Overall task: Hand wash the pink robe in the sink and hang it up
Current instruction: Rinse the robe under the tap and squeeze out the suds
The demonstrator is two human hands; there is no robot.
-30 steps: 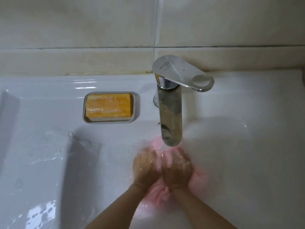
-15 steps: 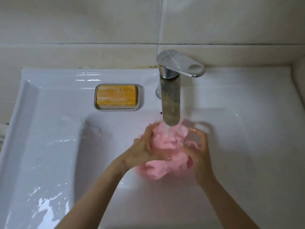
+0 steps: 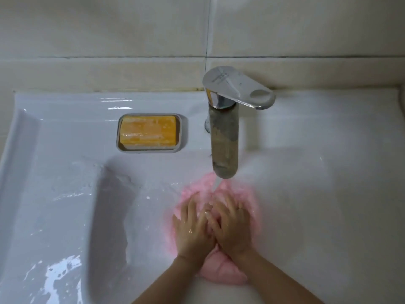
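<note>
- My left hand point(image 3: 192, 233) is bare and wet, with small drops shining on its back.
- My right hand point(image 3: 234, 231) is wet as well, and a thin ring point(image 3: 241, 208) sits on one finger.
- My left forearm point(image 3: 166, 279) and right forearm point(image 3: 278, 275) are bare down to the bottom edge.
- My nails are too blurred to tell.

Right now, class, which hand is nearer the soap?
Left. The left hand presses the robe, right of the soap and closer to the person; the right hand lies farther right.
</note>
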